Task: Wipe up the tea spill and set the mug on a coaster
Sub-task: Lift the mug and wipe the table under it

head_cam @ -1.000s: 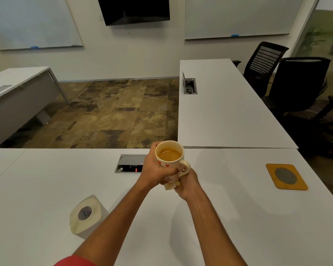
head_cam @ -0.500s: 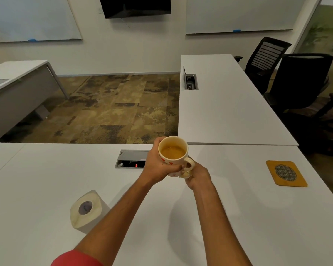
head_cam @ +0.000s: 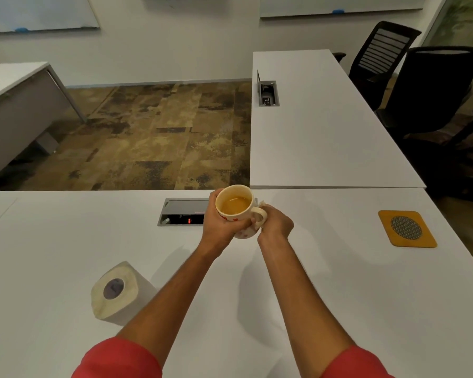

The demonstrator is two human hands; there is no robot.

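Left hand (head_cam: pixel 221 227) grips mug (head_cam: pixel 236 211), coaster (head_cam: pixel 406 228) well apart.

Both my forearms reach forward, bare below rolled red sleeves, and meet ahead of me. My left hand (head_cam: pixel 220 225) wraps its fingers and thumb round the mug (head_cam: pixel 236 211). My right hand (head_cam: pixel 275 223) sits just beside it at the handle side, fingers curled, knuckles toward me, wrist bent slightly inward.

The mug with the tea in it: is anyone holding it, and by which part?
Yes. The left hand grips the mug round its body, and the right hand holds it at the handle side, with a scrap of tissue apparently showing there.
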